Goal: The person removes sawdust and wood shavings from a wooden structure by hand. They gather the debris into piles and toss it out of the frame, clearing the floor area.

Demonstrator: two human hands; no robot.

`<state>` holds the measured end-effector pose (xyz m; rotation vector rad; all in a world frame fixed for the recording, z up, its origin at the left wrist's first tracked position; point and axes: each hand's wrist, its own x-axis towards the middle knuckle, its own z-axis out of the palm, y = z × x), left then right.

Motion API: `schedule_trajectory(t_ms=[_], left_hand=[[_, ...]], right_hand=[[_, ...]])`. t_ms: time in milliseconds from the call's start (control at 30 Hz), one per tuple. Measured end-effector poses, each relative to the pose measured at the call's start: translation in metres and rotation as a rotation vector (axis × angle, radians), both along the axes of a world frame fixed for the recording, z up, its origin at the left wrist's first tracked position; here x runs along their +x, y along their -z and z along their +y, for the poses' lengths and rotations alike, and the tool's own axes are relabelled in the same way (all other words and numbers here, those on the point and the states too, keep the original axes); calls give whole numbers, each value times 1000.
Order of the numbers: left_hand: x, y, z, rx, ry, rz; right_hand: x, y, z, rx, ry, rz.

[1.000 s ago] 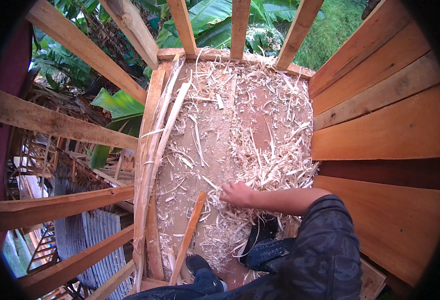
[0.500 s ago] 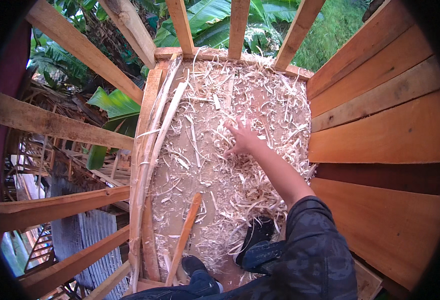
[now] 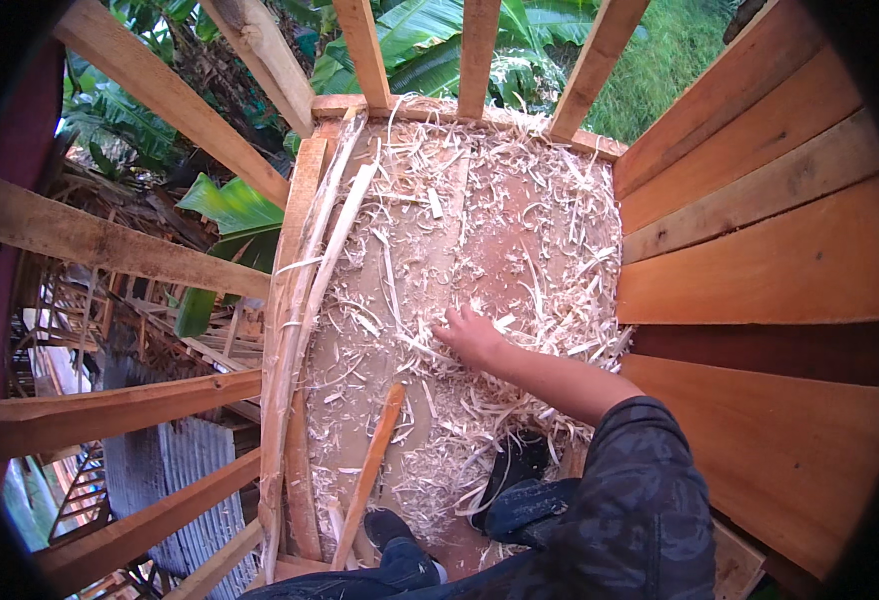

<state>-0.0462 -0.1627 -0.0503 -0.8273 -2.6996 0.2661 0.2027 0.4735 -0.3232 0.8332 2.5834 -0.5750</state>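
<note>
My right hand (image 3: 470, 338) reaches down to the floor from the right, its back turned up. The fingers are curled into a pile of pale, curly wood shavings (image 3: 495, 390), and their tips are partly hidden. Shavings gather just in front of and beside the hand. Behind it, a patch of brown floorboard (image 3: 495, 240) shows with only thin scraps on it. My left hand is out of the picture.
Long wood strips (image 3: 290, 300) lie along the left edge. A narrow orange-brown stick (image 3: 370, 470) rests near my feet, beside my dark shoe (image 3: 390, 530). Upright wooden slats (image 3: 120, 255) border the left and far sides; a plank wall (image 3: 760, 260) closes the right.
My right hand has drawn back toward me across the floor, its fingers going from spread to curled. Shavings have moved along with it, baring more floorboard behind.
</note>
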Motion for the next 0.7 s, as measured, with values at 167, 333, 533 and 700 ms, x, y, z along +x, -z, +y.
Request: schedule_trajectory(t_ms=[167,333,533,700], left_hand=[[32,-26,91,399,-145,-201],[49,-42,125,404,-182,-249],[62,-61,181,417,-179,-295],[61,-57,177,413,-176,-263]], right_hand=[[6,10,0,47,62,133],[-10,-33,38,-142,407,191],[-11,-36,83,-380,861,595],[-3,-25,102,-498,1169,859]])
